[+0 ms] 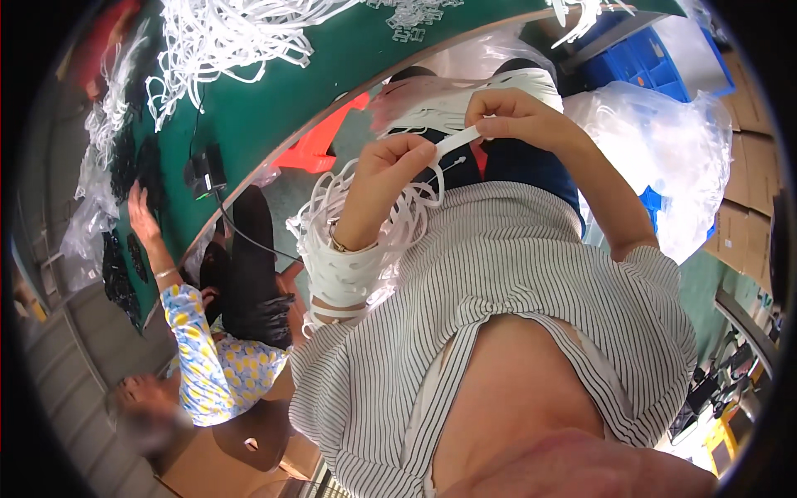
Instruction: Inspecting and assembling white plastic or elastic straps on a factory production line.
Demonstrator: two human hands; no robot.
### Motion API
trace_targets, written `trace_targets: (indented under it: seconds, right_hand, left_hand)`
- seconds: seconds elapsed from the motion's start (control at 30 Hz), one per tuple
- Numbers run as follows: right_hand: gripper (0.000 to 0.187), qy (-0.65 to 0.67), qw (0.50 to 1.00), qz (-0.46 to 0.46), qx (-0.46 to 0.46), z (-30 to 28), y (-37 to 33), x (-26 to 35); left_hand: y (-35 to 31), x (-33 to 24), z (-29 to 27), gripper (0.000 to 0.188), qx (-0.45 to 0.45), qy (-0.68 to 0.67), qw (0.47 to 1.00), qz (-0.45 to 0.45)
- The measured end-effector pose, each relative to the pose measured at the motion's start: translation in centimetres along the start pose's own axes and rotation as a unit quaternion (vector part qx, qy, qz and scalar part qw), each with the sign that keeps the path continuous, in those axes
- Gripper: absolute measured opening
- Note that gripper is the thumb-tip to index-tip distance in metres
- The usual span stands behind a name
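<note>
Plainly, a flat white strip (457, 143) is held between the two hands above the lap, its lower end pinched by thumb and finger of the left hand (388, 173) and its upper end by thumb and finger of the right hand (516, 121). Both ends are covered by the fingertips, so whether anything is fastened there cannot be told. Below it a thin white stem with a pointed tip is seen, its origin lost among the loops. The left forearm is wrapped in a tangle of white loops (344, 264), smooth and slotted, by which much of the skin is hidden. More pale strips are laid across the thighs, partly blocked by the right hand. On the green table (249, 108), a glossy heap of white strips (224, 41) is cut off by the upper edge, as is a scatter of small translucent pieces (411, 21). A boxy black device (205, 171) is set near the table's rim, its cable hanging over. Beneath, an angular red object (320, 143) is half concealed. At right, crumpled clear plastic (656, 149) is piled, blue bins (643, 66) being partly veiled by it. At left, a co-worker's hand (143, 216) is rested by dark, shiny wrapping, hard to make out.
</note>
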State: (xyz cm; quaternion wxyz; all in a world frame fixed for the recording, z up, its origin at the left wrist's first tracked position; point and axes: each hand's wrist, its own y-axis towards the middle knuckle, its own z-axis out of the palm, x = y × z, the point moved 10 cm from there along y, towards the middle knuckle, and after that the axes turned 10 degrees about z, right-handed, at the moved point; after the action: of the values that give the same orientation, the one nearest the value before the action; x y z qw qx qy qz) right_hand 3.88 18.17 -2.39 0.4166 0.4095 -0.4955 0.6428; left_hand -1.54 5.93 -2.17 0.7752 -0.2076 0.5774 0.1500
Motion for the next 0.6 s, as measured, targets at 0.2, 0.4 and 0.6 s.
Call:
trace_targets:
  seconds: [0.2,0.4,0.6]
  right_hand:
    - [0.018,-0.155,0.987,-0.034,0.020,1.1,-0.1,2.6]
    - [0.016,-0.159,0.986,0.022,0.036,0.8,0.5,2.3]
    - [0.011,-0.244,0.965,-0.093,0.025,1.9,0.1,4.7]
  left_hand:
    - [-0.9,0.2,-0.3,0.011,0.000,0.076,0.997,-0.018]
    - [-1.8,0.2,-0.9,0.009,0.015,0.076,0.997,0.001]
    - [-2.4,0.4,-1.1,0.008,0.012,0.064,0.998,0.011]
